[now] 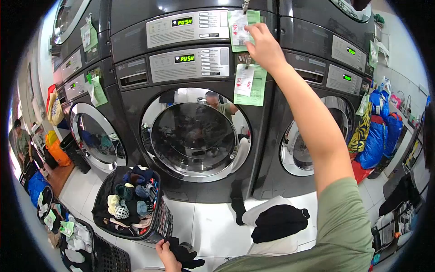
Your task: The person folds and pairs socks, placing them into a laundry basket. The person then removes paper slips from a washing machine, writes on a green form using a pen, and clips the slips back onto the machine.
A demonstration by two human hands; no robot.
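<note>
My right hand (265, 49) reaches up to the white paper slip (239, 28) on the upper green sheet (253, 18), which hangs from a clip. Its thumb and fingers are apart at the slip's right edge. Below hangs a second white slip (244, 79) on a green sheet (256, 88). Low in view, my left hand (167, 257) is closed on black socks (183, 255), partly cut off by the frame. Beside it stands a black laundry basket (164, 222) full of socks and small clothes (131, 195).
A dryer with a round door (195, 136) stands ahead, between other machines. Another basket (108, 254) holds light clothes at lower left. A black cloth (278, 222) lies over my leg. Blue bags (378, 140) are piled on the right.
</note>
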